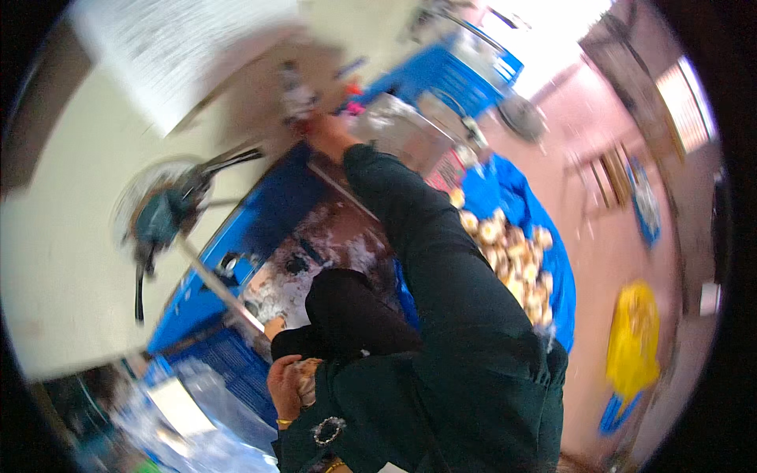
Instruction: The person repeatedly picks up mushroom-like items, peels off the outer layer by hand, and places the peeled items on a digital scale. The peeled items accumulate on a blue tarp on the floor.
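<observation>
My left hand [285,387], with a yellow band at its wrist, is closed around a small brown-and-white piece [308,381], close to my dark green jacket. My right arm stretches up and left. At its end my right hand [331,135] is blurred beside a small grey-and-white thing [297,94] on a brown surface; whether it grips anything is unclear. Right of that arm, many cream-and-brown rounded pieces [520,260] lie in a blue plastic bag or sheet [559,254]. A clear plastic container [408,133] stands near the right hand.
Beyond the container is a blue plastic crate [437,77]. A blue-sided work surface [272,189] with white debris lies left of my arm. Farther left are a pale pole [219,281] and a blurred round object [162,213]. Clear plastic bags [219,402] lie lower left; a yellow bag [633,337] lies right.
</observation>
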A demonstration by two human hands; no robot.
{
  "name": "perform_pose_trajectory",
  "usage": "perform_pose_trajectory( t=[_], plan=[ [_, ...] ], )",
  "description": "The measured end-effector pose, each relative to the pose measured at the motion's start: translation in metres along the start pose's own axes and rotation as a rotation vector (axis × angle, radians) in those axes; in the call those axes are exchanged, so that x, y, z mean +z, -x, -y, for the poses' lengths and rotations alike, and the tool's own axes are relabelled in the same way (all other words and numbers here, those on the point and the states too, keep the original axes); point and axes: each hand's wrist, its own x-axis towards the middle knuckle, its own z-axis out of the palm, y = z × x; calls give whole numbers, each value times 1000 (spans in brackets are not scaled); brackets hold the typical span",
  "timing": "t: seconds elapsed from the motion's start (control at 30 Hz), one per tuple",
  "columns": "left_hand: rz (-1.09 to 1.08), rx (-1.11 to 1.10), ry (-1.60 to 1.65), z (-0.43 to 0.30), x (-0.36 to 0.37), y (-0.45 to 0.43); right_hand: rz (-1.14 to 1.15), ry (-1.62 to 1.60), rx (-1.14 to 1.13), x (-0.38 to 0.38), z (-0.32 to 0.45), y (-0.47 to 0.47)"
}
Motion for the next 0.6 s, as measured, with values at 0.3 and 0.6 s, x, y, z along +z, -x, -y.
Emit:
perform_pose_trajectory(
  t=[0.3,0.6],
  plan=[
    [462,-94,118,-163,-33,-113,230,50,210,-60,-11,84],
    [457,-90,-299,-195,-8,-120,605,306,1731,-261,-96,770]
  ],
)
